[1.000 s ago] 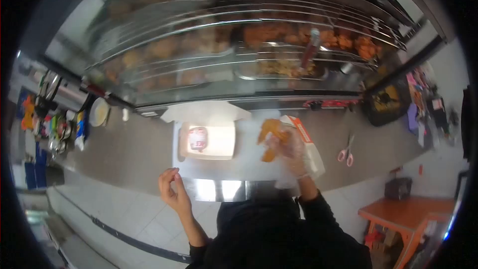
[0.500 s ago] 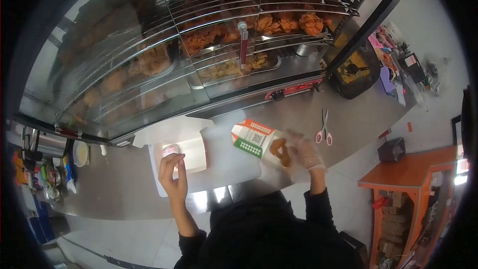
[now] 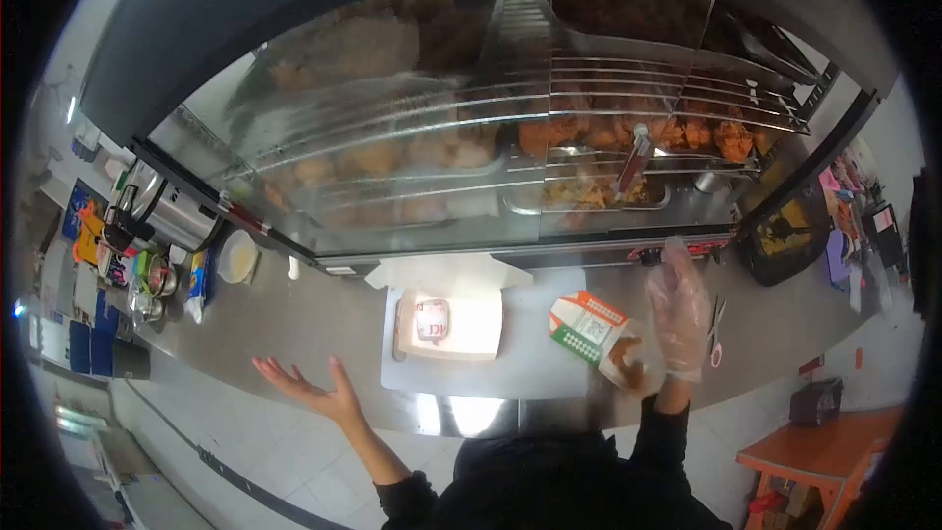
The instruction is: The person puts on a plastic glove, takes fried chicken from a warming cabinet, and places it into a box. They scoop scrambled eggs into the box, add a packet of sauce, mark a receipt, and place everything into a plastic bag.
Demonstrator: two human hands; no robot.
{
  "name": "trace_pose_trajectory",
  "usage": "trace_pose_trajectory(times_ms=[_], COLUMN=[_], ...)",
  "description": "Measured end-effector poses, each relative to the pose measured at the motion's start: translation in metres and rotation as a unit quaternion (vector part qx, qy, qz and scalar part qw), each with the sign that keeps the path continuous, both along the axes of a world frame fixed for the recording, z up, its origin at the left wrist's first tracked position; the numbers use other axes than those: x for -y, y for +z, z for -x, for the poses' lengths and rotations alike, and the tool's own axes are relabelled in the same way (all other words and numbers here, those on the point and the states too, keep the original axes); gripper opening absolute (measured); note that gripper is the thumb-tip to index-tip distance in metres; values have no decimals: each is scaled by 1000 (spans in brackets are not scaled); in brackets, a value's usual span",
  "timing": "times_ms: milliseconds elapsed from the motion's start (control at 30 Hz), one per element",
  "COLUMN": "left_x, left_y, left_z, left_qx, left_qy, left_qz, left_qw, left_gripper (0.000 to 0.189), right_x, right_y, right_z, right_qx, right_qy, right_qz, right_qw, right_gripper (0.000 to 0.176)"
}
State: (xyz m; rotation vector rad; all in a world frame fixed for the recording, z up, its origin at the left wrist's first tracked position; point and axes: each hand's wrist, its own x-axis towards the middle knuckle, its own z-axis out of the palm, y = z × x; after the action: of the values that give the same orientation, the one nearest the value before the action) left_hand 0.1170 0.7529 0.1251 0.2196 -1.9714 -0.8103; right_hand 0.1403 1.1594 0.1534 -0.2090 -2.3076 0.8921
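Note:
My bare left hand [image 3: 312, 393] is held palm up to the left of the white cutting board [image 3: 535, 373], fingers spread and nothing in it. An opened white cardboard box [image 3: 481, 329] lies on the board, with a small wrapped packet or cup with red print [image 3: 432, 321] inside. To its right, an orange, white and green printed carton [image 3: 587, 324] lies on its side. Brown fried pieces [image 3: 626, 361] show at the carton's open end. My right hand [image 3: 679, 314], in a clear plastic glove, is just right of the carton, its fingers stretched towards the cabinet.
A glass display cabinet [image 3: 432, 196] with trays of fried chicken spans the back of the steel counter [image 3: 334, 329]. Scissors with pink handles [image 3: 715, 348] lie right of my gloved hand. A black container [image 3: 785, 240] stands at right, a round plastic tub [image 3: 238, 257] at left.
My left hand has left the wrapped item in the box and swung left, opening out. My gloved right hand has moved from the fried pieces towards the cabinet. The camera view has turned left.

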Motion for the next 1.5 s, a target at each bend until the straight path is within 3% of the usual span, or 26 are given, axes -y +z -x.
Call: trace_pose_trajectory(times_ms=[100,167,267,300,367,467,567,600,700,833,867,967,1100,1133,1233,1300,1333,1433,1467,1500], left_x=[-5,-18,-35,-38,-43,-52,-58,-60,-65,-87,-93,-115,-133,-136,-127,-115,-109,-97,-92,-89], left_y=[-4,-2,-6,-7,-10,-17,-22,-24,-32,-32,-35,-29,-23,-16,-12,-18,-20,-25,-26,-28], left_z=[7,17,25,27,31,43,49,51,57,59,61,63,67,65,58,53,51,42,39,37], left_qx=[-23,-54,-55,-47,-37,-33,-26,-23,-41,-16,-9,16,4,-2,0,8,13,-4,2,9], left_qy=[69,49,14,2,-24,-52,-64,-64,-93,-126,-138,-173,-214,-221,-214,-199,-193,-176,-170,-165], left_qz=[-20,14,-12,-30,-64,-87,-86,-85,-85,-116,-124,-127,-133,-137,-117,-122,-123,-115,-115,-115], left_qw=[997,997,998,998,997,994,994,994,991,985,983,977,968,966,970,972,973,978,979,980], left_gripper=[95,97,97,96,94,87,78,75,65,60,59,57,57,55,53,51,50,47,45,44], right_x=[24,31,42,41,28,25,17,17,18,19,19,27,9,-2,-20,-38,-45,-39,-35,-35], right_y=[23,32,44,48,41,52,48,67,49,42,39,51,37,52,65,79,74,68,61,58], right_z=[36,62,90,97,105,102,96,86,98,106,103,94,90,82,100,114,131,151,156,156], right_qx=[-88,-201,-243,-250,-216,-260,-246,-224,-188,-277,-241,-268,-107,-82,-197,-110,-77,16,-31,-43], right_qy=[-52,-41,-63,-89,-65,-47,-16,-41,-3,28,51,60,244,246,-24,-122,-165,-171,-195,-152], right_qz=[28,-24,-16,-92,-46,-54,32,-20,112,104,150,103,241,218,138,-11,-151,-242,-232,-227], right_qw=[994,978,968,960,973,963,969,973,976,955,957,956,933,941,970,986,972,955,952,961], right_gripper=[42,48,50,48,46,46,52,52,53,48,43,41,35,36,37,44,47,45,34,30])
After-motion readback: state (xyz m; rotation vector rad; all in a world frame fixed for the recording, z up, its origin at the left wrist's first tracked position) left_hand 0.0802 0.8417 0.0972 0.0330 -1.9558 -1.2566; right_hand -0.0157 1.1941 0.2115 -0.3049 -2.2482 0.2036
